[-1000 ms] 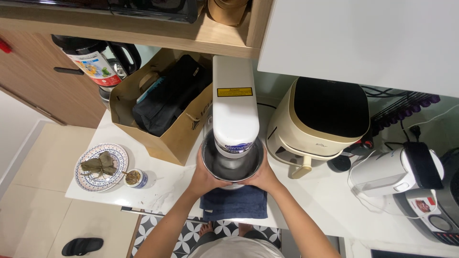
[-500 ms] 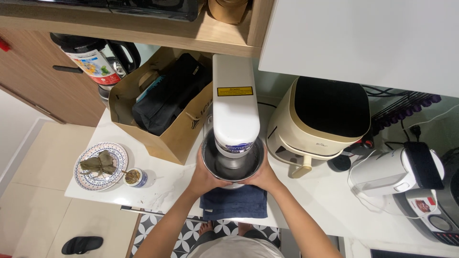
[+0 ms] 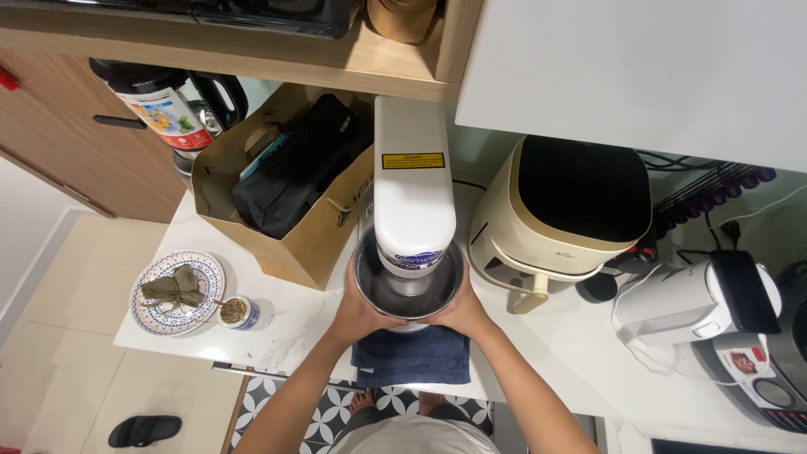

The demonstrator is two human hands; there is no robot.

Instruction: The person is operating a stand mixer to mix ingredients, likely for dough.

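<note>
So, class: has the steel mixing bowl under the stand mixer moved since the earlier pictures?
No. The steel mixing bowl sits in the same spot under the white stand mixer, beside the cream air fryer.

Bare forearms, light top, bare feet

Both arms are bare from the lower edge of the head view up to the wrists, with no sleeve, cuff, watch or bracelet showing on either. The left hand and the right hand are uncovered too, without gloves; rings cannot be made out at this size. At the bottom middle of the picture a rounded patch of pale grey-white cloth shows, plain and unpatterned, the front of a top. Just above it, toes of a bare foot peek out, unshod. Fingers look short-nailed, though the detail is too small to be sure.
</note>
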